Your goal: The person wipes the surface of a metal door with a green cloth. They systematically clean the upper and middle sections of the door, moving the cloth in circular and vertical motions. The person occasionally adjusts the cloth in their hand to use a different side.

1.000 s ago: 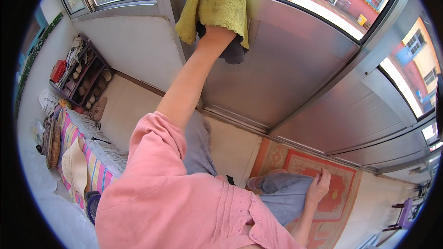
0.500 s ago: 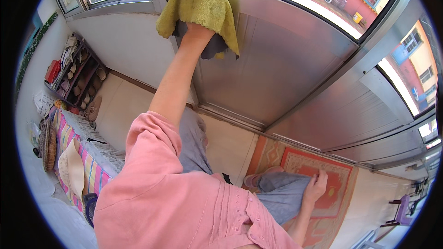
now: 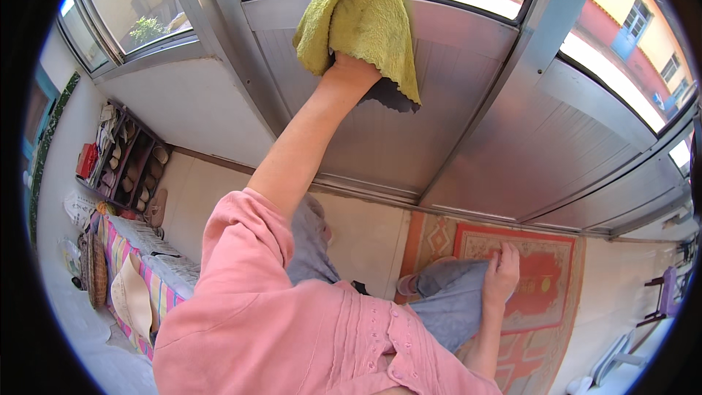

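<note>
A yellow-green cleaning cloth with a dark grey underside is draped over my left hand. That hand presses it to the upper part of a silvery metal door panel, just under the glass. The cloth hides the fingers; only the back of the hand and wrist show. My right hand is low on the right beside my knee, above the red patterned rug. Its fingers are loosely bent and a little apart, with nothing in them.
A shoe rack full of shoes stands by the left wall. Nearer is a bench with a striped cover, a pale hat on it. More metal panels run to the right. A purple stool stands at far right.
My view has turned left, so the door sits further left and lower. My left hand and the cloth have shifted right along the panel. The right hand stays by the knee.
</note>
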Tool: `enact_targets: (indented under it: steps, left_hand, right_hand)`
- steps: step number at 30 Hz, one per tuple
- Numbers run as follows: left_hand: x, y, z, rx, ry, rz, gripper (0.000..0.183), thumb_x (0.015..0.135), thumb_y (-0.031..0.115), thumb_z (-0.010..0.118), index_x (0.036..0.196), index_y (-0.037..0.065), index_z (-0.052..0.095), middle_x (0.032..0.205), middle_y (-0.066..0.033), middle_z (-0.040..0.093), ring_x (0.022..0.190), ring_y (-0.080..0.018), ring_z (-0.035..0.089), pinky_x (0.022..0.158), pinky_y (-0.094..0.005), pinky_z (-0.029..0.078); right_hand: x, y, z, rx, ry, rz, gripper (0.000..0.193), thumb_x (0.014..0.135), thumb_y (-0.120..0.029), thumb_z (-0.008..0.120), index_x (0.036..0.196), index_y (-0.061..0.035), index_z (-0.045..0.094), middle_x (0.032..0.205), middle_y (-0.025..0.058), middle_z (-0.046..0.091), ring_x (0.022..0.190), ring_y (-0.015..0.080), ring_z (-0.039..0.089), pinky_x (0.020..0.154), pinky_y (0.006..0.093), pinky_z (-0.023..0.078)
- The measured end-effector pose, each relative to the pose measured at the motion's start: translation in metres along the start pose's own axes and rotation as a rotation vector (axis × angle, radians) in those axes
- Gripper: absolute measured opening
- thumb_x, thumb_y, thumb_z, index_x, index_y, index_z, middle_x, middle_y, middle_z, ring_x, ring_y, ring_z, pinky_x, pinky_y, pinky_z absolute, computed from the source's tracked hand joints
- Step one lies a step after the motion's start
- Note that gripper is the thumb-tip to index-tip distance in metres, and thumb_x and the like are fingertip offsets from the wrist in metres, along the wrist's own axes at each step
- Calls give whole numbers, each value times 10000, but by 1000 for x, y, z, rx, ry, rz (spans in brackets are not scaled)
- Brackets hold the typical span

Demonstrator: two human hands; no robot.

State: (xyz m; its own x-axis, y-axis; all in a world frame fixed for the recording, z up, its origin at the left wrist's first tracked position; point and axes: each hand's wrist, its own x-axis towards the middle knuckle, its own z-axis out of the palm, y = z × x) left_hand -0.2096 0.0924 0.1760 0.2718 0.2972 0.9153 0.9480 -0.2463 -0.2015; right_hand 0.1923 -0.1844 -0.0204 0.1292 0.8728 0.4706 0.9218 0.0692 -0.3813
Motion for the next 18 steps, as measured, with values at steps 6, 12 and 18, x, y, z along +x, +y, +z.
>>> enact_targets:
  steps: [6, 12, 18]
  left_hand:
    - [39, 87, 13, 67, -293, 23, 601, 1024, 392, 523, 1554, 137, 402, 1577, -84, 430, 1492, -286, 346, 1251, -507, 225]
    - [66, 137, 50, -532, -341, -119, 592, 1029, 395, 485, 1558, 142, 402, 1620, -106, 379, 1509, -321, 314, 1258, -508, 208]
    - [68, 120, 17, -217, -356, 32, 542, 1075, 355, 472, 1571, 158, 374, 1583, -54, 441, 1492, -248, 356, 1252, -459, 246]
  right_hand:
    - [-3, 4, -6, 39, 29, 42, 276, 917, -25, 646, 1188, 14, 670, 1202, 196, 670, 1083, 389, 651, 923, 453, 534]
    - [-9, 15, -15, 82, 23, 104, 279, 914, -5, 641, 1191, 7, 671, 1197, 193, 672, 1082, 386, 654, 913, 449, 535]
    - [-15, 31, -16, 72, 34, 145, 298, 896, 9, 643, 1192, 3, 669, 1183, 187, 673, 1076, 382, 657, 903, 449, 539]
